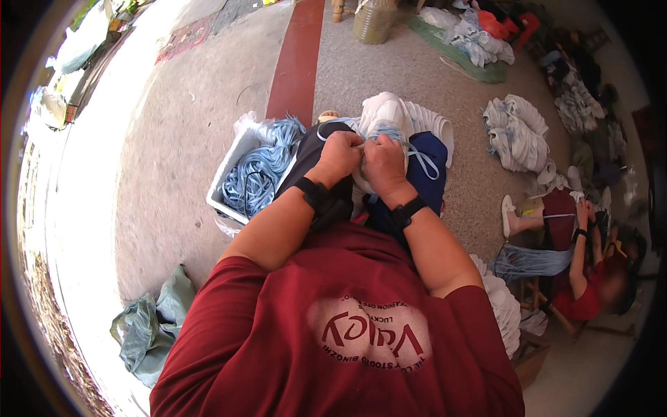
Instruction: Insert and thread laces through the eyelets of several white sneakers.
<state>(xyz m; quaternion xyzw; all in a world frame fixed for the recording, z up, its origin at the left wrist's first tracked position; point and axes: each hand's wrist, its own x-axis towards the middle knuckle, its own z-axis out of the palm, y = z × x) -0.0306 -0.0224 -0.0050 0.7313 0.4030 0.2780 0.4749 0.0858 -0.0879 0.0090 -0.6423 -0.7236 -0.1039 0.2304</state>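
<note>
A: In the head view, where is the shoe, and what do the hands do?

B: The white lace-up shoe (384,108) is at the lap, beside the dark trousers (300,161). The left hand (340,156) pinches the light-blue shoelace (386,130); the right hand (385,165) also has its fingers closed on it.

A: How will it handle?

B: I judge it light, rather soft, not fragile. The lace seems limp, maybe slippery; better to pinch it close to the shoe and steady the shoe by its sides.

A: And the room?

B: A grey concrete floor (201,125) with a red-brown stripe (295,62) toward its far edge. At left stands a white foam box (224,169) of blue laces (279,154); toward the floor's right edge, a shoe pile (517,132) and a co-worker (582,300).
</note>
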